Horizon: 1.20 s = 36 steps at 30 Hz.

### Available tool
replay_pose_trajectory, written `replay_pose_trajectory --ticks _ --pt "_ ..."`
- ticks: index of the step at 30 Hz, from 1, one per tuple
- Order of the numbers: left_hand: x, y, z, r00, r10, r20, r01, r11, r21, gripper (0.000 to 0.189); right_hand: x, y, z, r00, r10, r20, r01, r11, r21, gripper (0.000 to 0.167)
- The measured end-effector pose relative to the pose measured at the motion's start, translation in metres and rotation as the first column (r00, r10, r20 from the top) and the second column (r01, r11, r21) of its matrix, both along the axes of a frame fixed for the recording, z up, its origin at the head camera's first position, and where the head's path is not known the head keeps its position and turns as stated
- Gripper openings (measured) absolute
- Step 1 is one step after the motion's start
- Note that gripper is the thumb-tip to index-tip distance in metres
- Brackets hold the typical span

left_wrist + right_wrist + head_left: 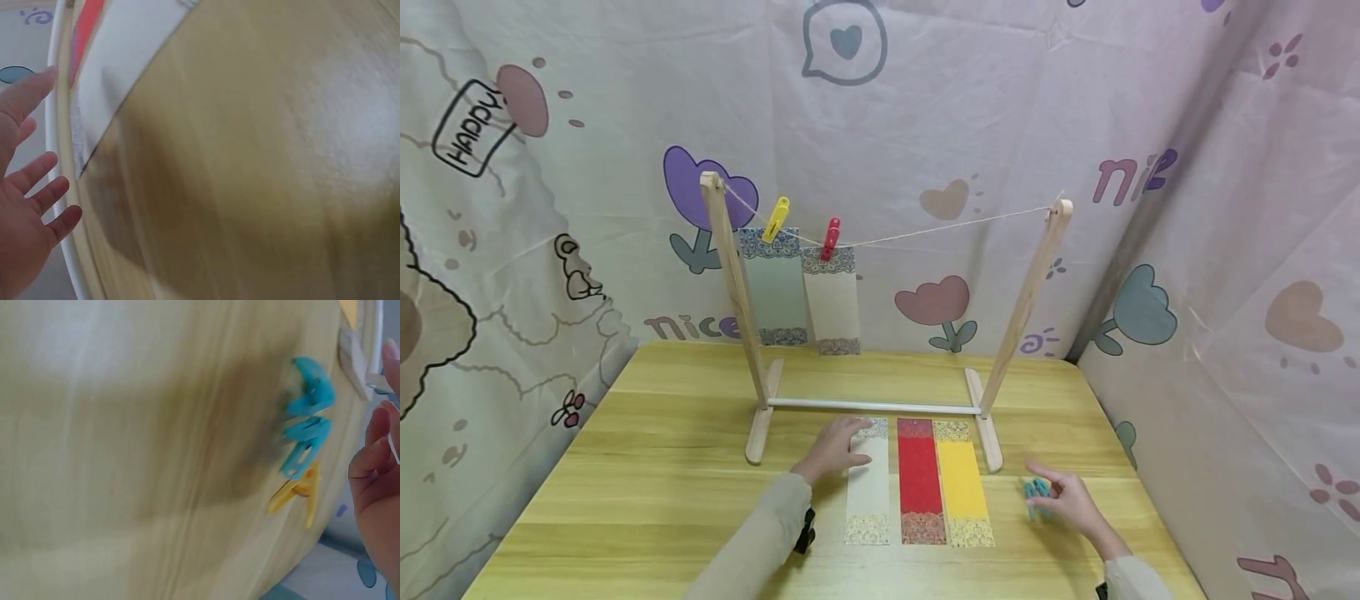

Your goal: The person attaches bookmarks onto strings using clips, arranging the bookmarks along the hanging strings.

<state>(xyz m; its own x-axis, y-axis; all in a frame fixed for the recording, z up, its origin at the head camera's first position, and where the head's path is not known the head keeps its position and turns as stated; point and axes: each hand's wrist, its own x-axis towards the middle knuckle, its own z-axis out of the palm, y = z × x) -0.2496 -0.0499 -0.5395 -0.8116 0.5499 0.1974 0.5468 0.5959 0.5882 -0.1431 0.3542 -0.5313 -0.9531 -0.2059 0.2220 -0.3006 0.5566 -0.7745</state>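
The left hand [835, 450] is over the top end of a white card [868, 492] on the table [647, 467]. Its fingers and thumb are spread and hold nothing. A red card [919, 479] and a yellow card [964, 483] lie next to the white one, with the red in the middle.

The right hand [1070, 500] is over toward the table's right edge, by two teal clips [315, 440]. Its thumb and pointing finger are apart, and it isn't holding anything. A yellow clip [306, 487] lies just beside the teal ones.

A wooden stand [737, 283] is nearer the table's back edge. On its string [955, 224], a yellow peg [777, 219] holds up a green card [778, 292], and a red peg [830, 240] holds up a cream card [832, 304]
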Motion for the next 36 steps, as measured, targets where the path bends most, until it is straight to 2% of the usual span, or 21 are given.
replay_pose_trajectory --ticks 7,12,17,23,30,36 --pt "0.000 -0.001 -0.009 0.996 -0.020 0.083 0.027 0.996 -0.086 0.078 0.002 0.012 -0.008 0.984 0.039 0.175 -0.049 0.997 0.053 0.062" --pt "-0.002 0.001 -0.009 0.994 -0.037 0.103 0.054 0.984 -0.168 0.089 0.000 0.015 -0.010 0.964 0.085 0.252 -0.101 0.994 0.050 0.065" --pt "-0.004 0.002 -0.011 0.991 -0.040 0.130 0.070 0.970 -0.234 0.096 -0.001 0.017 -0.013 0.959 0.085 0.270 -0.113 0.990 0.089 0.064" --pt "-0.006 0.003 -0.012 0.987 -0.033 0.160 0.068 0.972 -0.223 0.096 -0.002 0.017 -0.016 0.955 0.068 0.287 -0.105 0.988 0.116 0.063" --pt "-0.004 0.003 -0.009 0.987 -0.027 0.159 0.069 0.961 -0.266 0.096 -0.002 0.017 -0.017 0.963 0.044 0.264 -0.095 0.978 0.184 0.063" --pt "-0.005 0.004 -0.009 0.988 -0.019 0.155 0.061 0.961 -0.270 0.097 -0.001 0.014 -0.017 0.978 0.027 0.208 -0.080 0.965 0.251 0.061"
